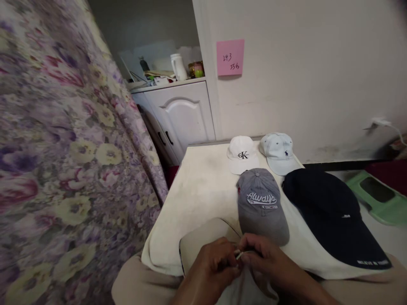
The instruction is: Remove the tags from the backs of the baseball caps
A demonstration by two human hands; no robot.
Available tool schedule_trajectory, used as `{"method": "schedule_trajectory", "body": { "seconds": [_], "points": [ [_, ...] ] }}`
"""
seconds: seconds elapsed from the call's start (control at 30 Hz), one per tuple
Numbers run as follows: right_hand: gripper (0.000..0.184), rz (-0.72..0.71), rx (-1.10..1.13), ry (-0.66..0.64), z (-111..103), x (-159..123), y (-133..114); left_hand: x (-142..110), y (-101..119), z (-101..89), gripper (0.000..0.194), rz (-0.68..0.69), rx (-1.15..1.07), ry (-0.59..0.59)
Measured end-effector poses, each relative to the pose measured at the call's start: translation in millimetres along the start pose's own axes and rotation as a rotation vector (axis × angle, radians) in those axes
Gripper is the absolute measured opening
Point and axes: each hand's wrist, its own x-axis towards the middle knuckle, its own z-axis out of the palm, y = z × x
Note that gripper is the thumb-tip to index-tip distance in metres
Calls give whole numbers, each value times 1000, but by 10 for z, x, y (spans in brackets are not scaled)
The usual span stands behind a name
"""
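Note:
Both my hands meet at the bottom centre over a beige cap [203, 241] that lies at the near edge of the white table [197, 190]. My left hand [211, 267] and my right hand [267, 260] are both closed in a pinch on a small pale piece at the cap's back, perhaps its strap. Just beyond my fingers lies a grey cap [262, 205] with "Always" lettering. To its right rests a dark navy cap [330, 216]. Farther back sit a white cap [242, 154] with a black logo and a light blue cap [278, 152].
A floral curtain [63, 161] fills the left side. A white cabinet [181, 116] with bottles and jars on top stands behind the table. A pink note [230, 57] is stuck on the wall. A green stool [378, 197] sits on the floor at right.

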Motion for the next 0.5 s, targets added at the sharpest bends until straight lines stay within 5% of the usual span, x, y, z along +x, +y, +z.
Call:
{"method": "schedule_trajectory", "body": {
  "seconds": [0.5],
  "points": [
    [11, 20, 61, 36, -14, 24, 49, 22, -13, 72, 19, -111, 105, 26]
  ]
}}
